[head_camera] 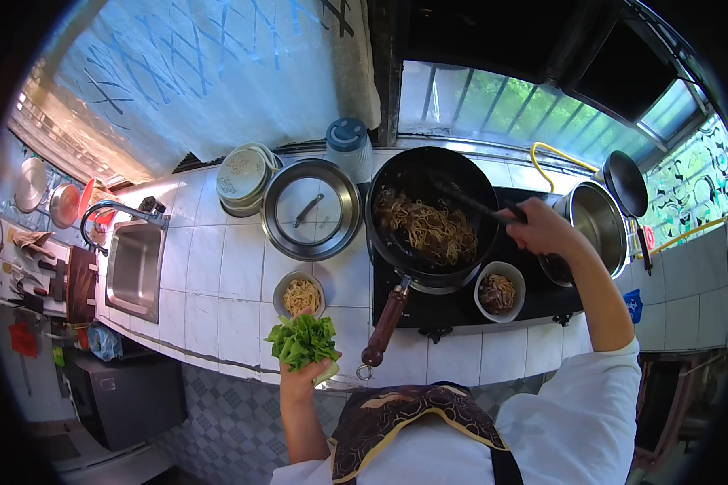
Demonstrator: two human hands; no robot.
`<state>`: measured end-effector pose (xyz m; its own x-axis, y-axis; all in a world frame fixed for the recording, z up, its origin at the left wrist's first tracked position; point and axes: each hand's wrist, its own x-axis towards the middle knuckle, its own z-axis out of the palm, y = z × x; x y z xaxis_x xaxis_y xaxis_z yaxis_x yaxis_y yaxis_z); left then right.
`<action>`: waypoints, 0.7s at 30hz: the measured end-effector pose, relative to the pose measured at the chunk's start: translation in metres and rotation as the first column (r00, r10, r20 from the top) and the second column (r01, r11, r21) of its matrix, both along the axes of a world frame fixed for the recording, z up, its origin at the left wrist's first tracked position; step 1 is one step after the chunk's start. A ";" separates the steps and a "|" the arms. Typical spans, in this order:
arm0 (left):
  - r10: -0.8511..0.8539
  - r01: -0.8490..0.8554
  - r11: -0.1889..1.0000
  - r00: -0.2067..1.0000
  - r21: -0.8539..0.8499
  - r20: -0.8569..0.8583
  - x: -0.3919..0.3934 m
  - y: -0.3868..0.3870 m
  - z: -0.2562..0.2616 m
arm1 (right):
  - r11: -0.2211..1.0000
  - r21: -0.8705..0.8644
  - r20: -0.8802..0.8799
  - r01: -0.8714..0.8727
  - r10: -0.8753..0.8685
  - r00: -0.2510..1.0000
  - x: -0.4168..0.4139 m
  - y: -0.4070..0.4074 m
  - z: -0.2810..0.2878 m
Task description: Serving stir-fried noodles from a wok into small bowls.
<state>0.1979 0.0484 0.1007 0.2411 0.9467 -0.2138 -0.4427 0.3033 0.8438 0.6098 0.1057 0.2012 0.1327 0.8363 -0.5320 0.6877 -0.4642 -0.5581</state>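
A bunch of green leafy vegetables [303,339] is held in my left hand [306,374], in front of the counter's near edge. My right hand [537,227] grips the dark handle of a cooking utensil [470,201], which reaches into a black wok [428,163]; the utensil's head is hard to make out. Browned noodles [428,227] lie in the wok, whose wooden handle [388,324] points toward me. Just beyond the greens sits a bowl of pale shredded food [301,297]. To the wok's right, another bowl [500,291] holds noodles and dark pieces.
The wok stands on a black gas stove [394,303]. A steel pot [600,224] is at the right, near a hanging small pan [625,182]. Left of the wok are a glass-lidded pan [311,209], stacked dishes [246,176] and a blue-lidded jar [347,142]. A sink [134,267] lies further left.
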 end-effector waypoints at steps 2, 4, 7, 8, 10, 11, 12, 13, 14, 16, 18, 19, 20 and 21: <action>-0.006 0.006 1.000 1.000 -0.004 -0.008 -0.003 -0.001 0.000 | 1.000 -0.002 0.047 0.023 -0.023 0.999 0.009 0.008 0.004; -0.013 0.013 1.000 1.000 0.000 -0.009 -0.002 0.000 -0.001 | 0.995 -0.027 0.035 0.096 -0.095 0.995 0.041 0.022 0.001; -0.007 0.007 1.000 1.000 0.001 -0.018 -0.001 0.000 -0.003 | 0.964 -0.131 -0.070 0.233 -0.243 0.968 0.075 0.028 -0.001; 0.005 -0.005 1.000 0.999 -0.004 -0.034 -0.001 0.000 -0.003 | 0.962 -0.175 -0.132 0.210 -0.235 0.963 0.079 0.031 0.003; 0.017 -0.017 1.000 0.998 -0.013 -0.052 -0.001 -0.002 -0.005 | 0.957 -0.221 -0.194 0.186 -0.230 0.954 0.084 0.037 0.002; 0.014 -0.015 1.000 0.999 -0.024 -0.043 -0.002 -0.002 -0.007 | 0.946 -0.281 -0.228 0.160 -0.227 0.947 0.087 0.041 -0.003; 0.014 -0.015 0.999 0.999 -0.035 -0.035 -0.002 -0.002 -0.008 | 0.933 -0.338 -0.264 0.128 -0.224 0.938 0.084 0.046 -0.005; 0.015 -0.017 0.999 0.999 -0.036 -0.035 -0.001 -0.002 -0.007 | 0.932 -0.339 -0.264 0.126 -0.223 0.939 0.082 0.047 -0.004; 0.034 -0.035 0.999 0.998 -0.027 -0.047 0.002 -0.002 -0.005 | 0.932 -0.351 -0.239 0.092 -0.185 0.953 0.079 0.049 0.000; 0.056 -0.057 0.998 0.997 -0.022 -0.059 0.003 -0.001 -0.006 | 0.947 -0.321 -0.140 0.008 -0.056 0.988 0.070 0.051 0.013; 0.019 -0.019 1.000 0.999 -0.010 -0.027 -0.003 -0.002 -0.008 | 0.968 -0.239 -0.005 -0.072 0.073 0.997 0.051 0.042 0.036; 0.024 -0.025 1.000 0.999 -0.016 -0.030 -0.003 -0.003 -0.008 | 0.973 -0.164 0.141 -0.162 0.185 0.973 0.037 0.035 0.050; 0.052 -0.053 0.998 0.997 -0.016 -0.059 -0.004 -0.004 -0.007 | 0.976 -0.131 0.240 -0.172 0.200 0.950 0.022 0.027 0.062; 0.068 -0.070 0.997 0.994 -0.014 -0.081 -0.004 -0.003 -0.006 | 0.977 -0.135 0.240 -0.167 0.196 0.951 0.018 0.020 0.069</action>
<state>0.1942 0.0450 0.0942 0.1567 0.9565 -0.2462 -0.3936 0.2891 0.8726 0.6280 0.1260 0.2701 0.1252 0.7961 -0.5921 0.8772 -0.3676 -0.3087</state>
